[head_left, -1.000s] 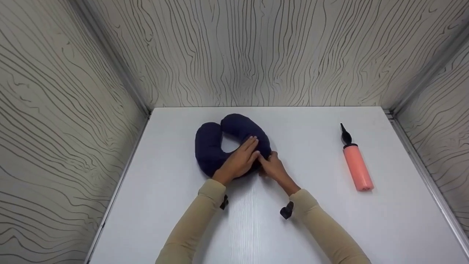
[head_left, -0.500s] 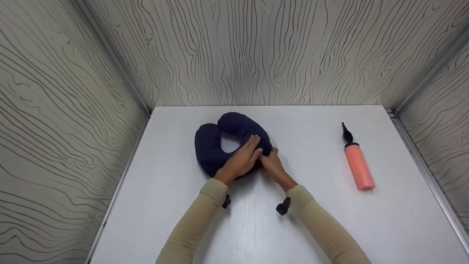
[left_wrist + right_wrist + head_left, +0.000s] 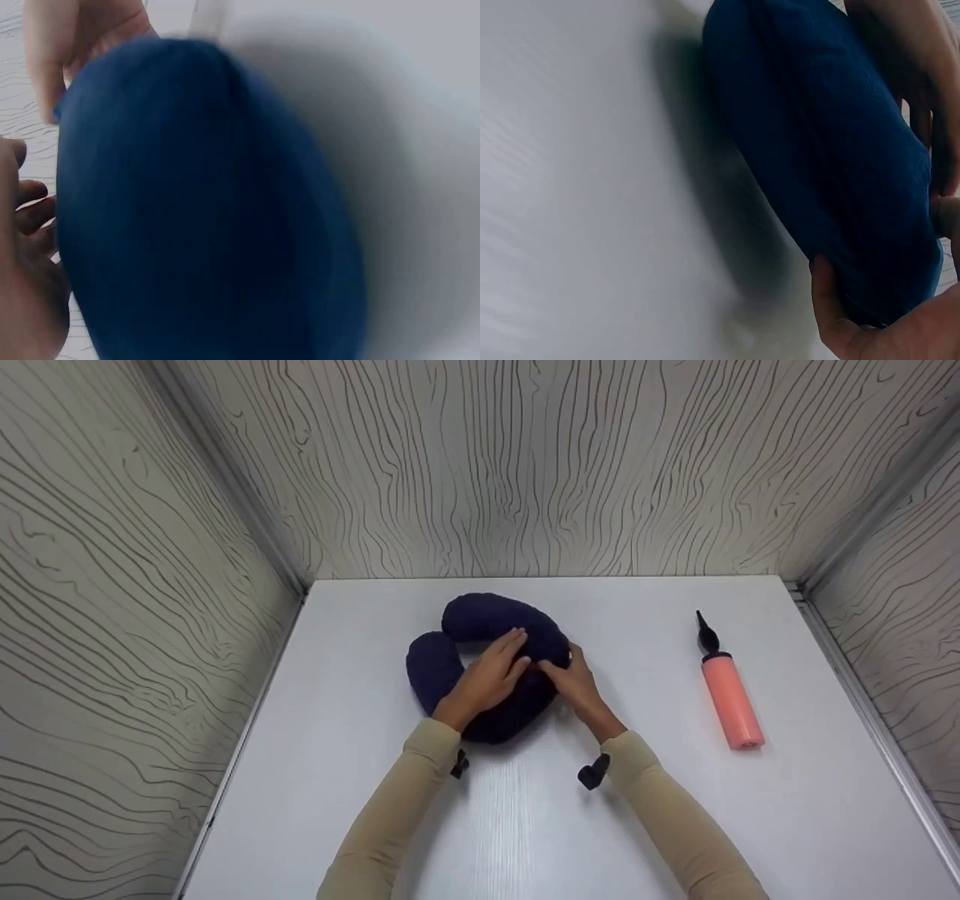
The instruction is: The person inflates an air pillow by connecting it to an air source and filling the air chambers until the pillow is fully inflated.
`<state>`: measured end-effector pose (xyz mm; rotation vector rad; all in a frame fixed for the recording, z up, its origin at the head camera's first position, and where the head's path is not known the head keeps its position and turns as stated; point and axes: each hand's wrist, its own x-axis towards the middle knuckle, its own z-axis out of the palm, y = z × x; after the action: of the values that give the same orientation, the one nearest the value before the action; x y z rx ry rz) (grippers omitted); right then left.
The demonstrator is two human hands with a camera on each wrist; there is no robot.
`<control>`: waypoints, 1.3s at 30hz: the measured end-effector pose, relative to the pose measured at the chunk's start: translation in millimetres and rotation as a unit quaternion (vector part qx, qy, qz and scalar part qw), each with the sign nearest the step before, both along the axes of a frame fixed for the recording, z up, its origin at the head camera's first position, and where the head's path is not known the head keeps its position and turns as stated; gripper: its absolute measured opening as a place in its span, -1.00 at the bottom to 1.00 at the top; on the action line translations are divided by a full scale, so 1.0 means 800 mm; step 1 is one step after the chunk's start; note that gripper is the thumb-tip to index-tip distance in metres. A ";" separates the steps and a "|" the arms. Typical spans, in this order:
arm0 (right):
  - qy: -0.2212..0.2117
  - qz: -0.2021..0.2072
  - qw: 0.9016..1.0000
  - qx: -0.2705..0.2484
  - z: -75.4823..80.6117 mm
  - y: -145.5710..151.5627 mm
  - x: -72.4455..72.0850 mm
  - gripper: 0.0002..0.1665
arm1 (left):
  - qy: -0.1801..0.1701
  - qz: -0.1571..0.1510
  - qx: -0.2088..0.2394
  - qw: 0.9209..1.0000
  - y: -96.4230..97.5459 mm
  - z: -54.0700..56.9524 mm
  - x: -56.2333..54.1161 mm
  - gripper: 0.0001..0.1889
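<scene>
A dark blue U-shaped neck pillow [image 3: 499,619] is over the white table, its opening toward the back left in the head view. My left hand [image 3: 491,671] lies across its near part with fingers straight and pointing to the far right. At the pillow's right side, my right hand [image 3: 574,682] grips the edge, thumb on top and fingers around the outer side. The right wrist view shows the right hand's fingers [image 3: 829,300] wrapped at the end of the pillow [image 3: 817,150], and a shadow on the table beside it. In the left wrist view the pillow [image 3: 202,210] hides much of the scene.
A pink hand pump [image 3: 733,701] with a black nozzle [image 3: 707,636] lies on the right of the white table [image 3: 630,615]. Wood-grain patterned panels [image 3: 495,472] stand behind and on both sides. Dark wrist-camera mounts [image 3: 594,772] sit at the sleeves.
The pillow has turned somewhat and its right side has shifted right, with its near edge closer to me. My right hand has moved up and right with it; my left hand stays on top.
</scene>
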<state>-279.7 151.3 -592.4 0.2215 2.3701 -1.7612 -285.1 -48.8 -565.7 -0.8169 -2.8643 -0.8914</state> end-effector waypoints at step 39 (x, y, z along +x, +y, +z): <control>0.144 0.134 0.978 0.075 0.092 0.071 -0.039 -0.25 | -0.023 0.090 0.026 0.995 -0.048 0.031 -0.022 0.36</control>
<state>-310.8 207.8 -518.5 -0.3433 2.5833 -1.5798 -302.8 -86.9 -541.0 -0.5302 -2.8810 -0.9702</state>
